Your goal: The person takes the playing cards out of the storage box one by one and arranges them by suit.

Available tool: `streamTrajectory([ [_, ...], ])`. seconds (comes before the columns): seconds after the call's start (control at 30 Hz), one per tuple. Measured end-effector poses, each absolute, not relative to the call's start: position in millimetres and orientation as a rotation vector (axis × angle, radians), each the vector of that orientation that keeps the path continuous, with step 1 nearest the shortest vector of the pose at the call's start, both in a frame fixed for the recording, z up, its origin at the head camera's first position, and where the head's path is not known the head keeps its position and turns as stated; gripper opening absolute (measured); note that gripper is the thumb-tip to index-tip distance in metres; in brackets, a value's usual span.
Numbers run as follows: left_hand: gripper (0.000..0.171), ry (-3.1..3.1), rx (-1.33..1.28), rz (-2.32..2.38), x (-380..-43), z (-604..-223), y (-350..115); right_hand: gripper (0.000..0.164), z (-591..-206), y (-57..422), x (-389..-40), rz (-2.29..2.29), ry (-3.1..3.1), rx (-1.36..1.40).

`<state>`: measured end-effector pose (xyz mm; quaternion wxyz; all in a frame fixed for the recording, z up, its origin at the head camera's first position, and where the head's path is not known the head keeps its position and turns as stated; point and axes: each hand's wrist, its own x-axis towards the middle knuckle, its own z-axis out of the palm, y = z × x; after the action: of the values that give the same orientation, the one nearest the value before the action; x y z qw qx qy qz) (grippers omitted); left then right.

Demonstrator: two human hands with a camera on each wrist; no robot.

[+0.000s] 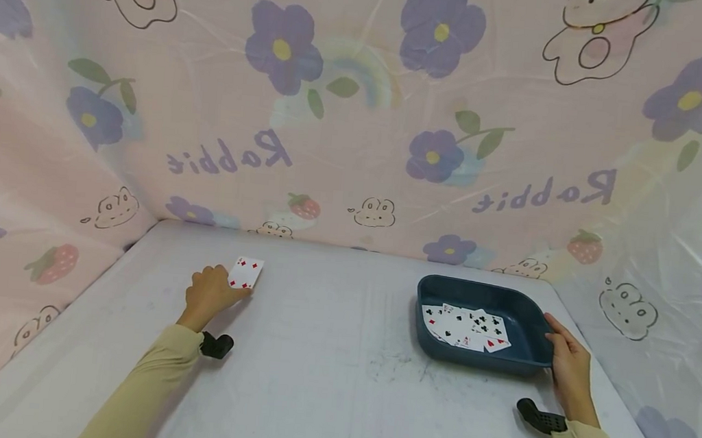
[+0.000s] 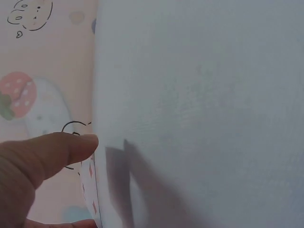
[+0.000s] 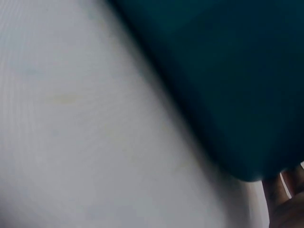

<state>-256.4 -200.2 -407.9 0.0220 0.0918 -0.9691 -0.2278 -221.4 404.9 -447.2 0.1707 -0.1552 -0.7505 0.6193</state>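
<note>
At the table's left, my left hand [image 1: 210,296] pinches a playing card [image 1: 245,273] with red diamonds on its white face. In the left wrist view, the card [image 2: 89,190] is seen nearly edge-on, with the thumb [image 2: 61,148] near its top. My right hand [image 1: 572,374] grips the right end of a dark blue tray [image 1: 488,361], fingers at the rim and partly hidden. Several playing cards [image 1: 466,330] lie face up and overlapping in the tray's left part. The right wrist view shows the tray's side [image 3: 223,95] up close, with fingertips [image 3: 273,190] at its corner.
A white-covered table [image 1: 309,360] lies under both hands. Patterned curtains with flowers and rabbits [image 1: 358,123] enclose it at the back and on both sides. Dark smudges [image 1: 407,371] mark the cover in front of the tray. Black wrist devices [image 1: 217,345] sit on both wrists.
</note>
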Motion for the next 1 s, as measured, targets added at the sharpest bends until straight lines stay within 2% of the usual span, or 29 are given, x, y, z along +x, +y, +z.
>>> streamTrajectory([
  [1.0,0.057,-3.064,0.299,-0.791,-259.6,-413.3,-205.9,0.048,-447.5,405.7,-220.4,1.771,-2.147,-0.408],
])
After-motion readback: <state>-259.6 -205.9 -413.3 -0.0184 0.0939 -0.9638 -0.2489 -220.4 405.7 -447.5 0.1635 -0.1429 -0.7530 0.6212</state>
